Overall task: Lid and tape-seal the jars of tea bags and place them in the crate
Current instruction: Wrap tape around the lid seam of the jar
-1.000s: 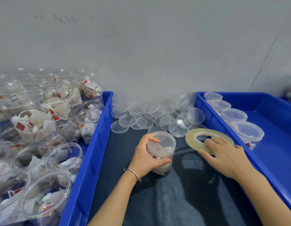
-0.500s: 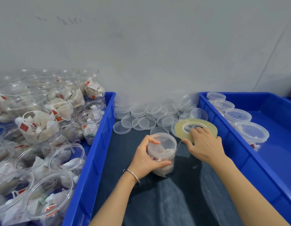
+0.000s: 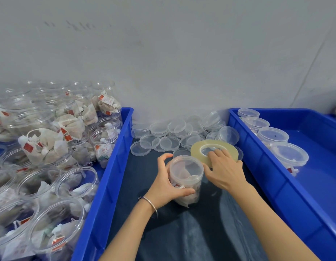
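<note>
A clear plastic jar of tea bags (image 3: pixel 186 180) with its lid on stands on the dark mat (image 3: pixel 182 232) between two blue crates. My left hand (image 3: pixel 166 182) grips the jar's left side, thumb across its front. My right hand (image 3: pixel 224 171) holds a flat yellowish roll of clear tape (image 3: pixel 214 150), tilted, right against the jar's right side at lid height. The crate on the right (image 3: pixel 276 185) holds a row of lidded jars (image 3: pixel 289 155) along its left wall.
The crate on the left (image 3: pixel 114 166) is packed with several open jars of tea bags (image 3: pixel 46 146). Several loose clear lids (image 3: pixel 169 140) lie against the grey wall behind the jar. The mat in front of my arms is bare.
My right hand has carried the tape roll leftward from beside the right crate to the jar's side. My left hand kept its grip on the jar.
</note>
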A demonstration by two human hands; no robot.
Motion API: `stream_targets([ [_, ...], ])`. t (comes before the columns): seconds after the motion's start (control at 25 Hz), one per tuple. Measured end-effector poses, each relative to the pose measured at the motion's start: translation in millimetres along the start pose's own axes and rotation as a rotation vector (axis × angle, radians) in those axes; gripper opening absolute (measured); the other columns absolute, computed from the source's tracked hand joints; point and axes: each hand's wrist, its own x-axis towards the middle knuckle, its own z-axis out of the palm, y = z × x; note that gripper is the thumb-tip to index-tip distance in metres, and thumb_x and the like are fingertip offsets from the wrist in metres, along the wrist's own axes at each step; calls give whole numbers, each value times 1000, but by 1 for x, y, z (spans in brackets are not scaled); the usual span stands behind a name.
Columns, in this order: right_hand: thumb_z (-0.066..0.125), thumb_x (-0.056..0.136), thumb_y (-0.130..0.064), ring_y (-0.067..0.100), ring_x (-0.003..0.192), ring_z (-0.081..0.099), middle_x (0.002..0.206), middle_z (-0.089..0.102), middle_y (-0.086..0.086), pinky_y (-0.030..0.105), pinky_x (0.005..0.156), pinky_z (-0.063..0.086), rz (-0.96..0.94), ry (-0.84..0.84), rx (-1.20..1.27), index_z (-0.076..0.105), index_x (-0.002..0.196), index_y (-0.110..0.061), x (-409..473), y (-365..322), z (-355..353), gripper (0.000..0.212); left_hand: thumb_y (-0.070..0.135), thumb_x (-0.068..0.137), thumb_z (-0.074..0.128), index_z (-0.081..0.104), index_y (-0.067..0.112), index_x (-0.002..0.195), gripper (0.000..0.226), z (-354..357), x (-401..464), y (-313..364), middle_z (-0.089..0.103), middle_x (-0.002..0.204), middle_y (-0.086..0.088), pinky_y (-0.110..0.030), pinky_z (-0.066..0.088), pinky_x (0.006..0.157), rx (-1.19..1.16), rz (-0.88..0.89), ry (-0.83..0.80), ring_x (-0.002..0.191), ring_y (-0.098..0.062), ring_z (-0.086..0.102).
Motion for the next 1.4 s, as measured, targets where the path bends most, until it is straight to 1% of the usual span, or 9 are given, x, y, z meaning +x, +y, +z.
stream_targets([
  [0.16,34,95,-48,14,117,36,118,47,-7,42,82,36,20,-20,2,50,111,-19,-5,4,0,36,14,61,89,37,24,132,89,-2,-2,11,28,140,10,-24,36,108,167,16,60,122,13,36],
  [0.28,34,95,-51,13,120,36,117,47,-8,42,80,36,35,-18,-14,51,112,-19,-8,5,-1,40,12,68,85,23,28,146,101,2,-8,13,30,124,6,-17,39,103,158,-4,109,116,11,40],
  [0.4,34,95,-53,13,120,35,116,47,-7,40,77,34,37,-11,-50,51,111,-18,-11,1,-1,42,21,62,88,14,35,147,113,25,-13,18,29,130,11,-6,31,99,156,14,172,122,8,37],
  [0.48,33,95,-54,13,117,36,114,47,-7,39,75,33,38,3,-62,50,110,-18,-14,-3,-1,42,32,49,93,29,25,143,114,46,-11,19,29,130,8,-9,30,101,184,31,334,121,2,36],
  [0.6,30,95,-57,13,111,38,111,47,-8,35,70,30,29,30,-150,49,109,-20,-19,-2,-4,44,26,46,95,54,19,118,83,54,-4,19,46,119,5,-11,37,95,145,82,516,110,-3,48],
  [0.92,16,72,-84,3,87,48,81,55,-15,21,43,24,-100,133,-289,50,78,-33,-44,36,-42,62,18,54,93,62,20,109,63,8,-2,13,60,115,3,-14,40,95,147,135,311,108,4,53],
  [1.08,18,82,-64,0,99,42,90,51,-16,18,52,39,-176,83,-275,47,84,-31,-55,44,-47,44,21,54,93,62,25,110,64,1,-2,13,60,116,12,-23,45,97,130,103,264,110,7,52],
  [1.24,9,80,-61,4,100,45,95,47,-16,24,73,39,-206,94,-279,49,91,-27,-65,51,-60,54,20,55,92,62,27,111,64,-4,0,14,60,117,14,-23,47,96,93,66,249,113,3,53],
  [1.4,20,86,-63,14,93,53,89,52,-10,31,67,41,-167,181,-296,55,87,-19,-60,52,-55,56,18,55,92,61,25,113,66,-5,-3,16,59,121,11,-31,49,96,95,57,193,114,3,52],
])
